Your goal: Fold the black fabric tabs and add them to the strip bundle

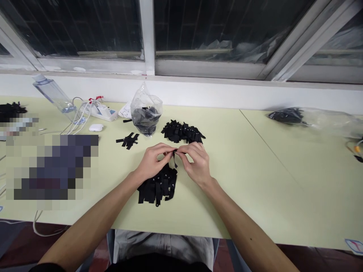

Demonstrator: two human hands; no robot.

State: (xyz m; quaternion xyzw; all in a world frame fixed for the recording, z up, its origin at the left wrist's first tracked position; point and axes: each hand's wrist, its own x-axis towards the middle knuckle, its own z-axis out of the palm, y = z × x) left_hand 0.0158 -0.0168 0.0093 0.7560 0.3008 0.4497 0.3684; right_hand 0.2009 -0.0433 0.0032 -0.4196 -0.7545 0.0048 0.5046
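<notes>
Pinching one black tag [175, 155] at frame centre, left hand [154, 158] and right hand [195, 160] hold fingers narrow, probably folding it; next, careful placement on pile [157, 185] below.

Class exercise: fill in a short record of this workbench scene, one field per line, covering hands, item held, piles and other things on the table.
left hand: pinches one end of a black label
right hand: pinches the other end
near pile: black labels, under the hands
far pile: black labels, beyond the hands
plastic bag: clear, dark pieces inside
water bottle: far left, tilted
table: pale green
</notes>
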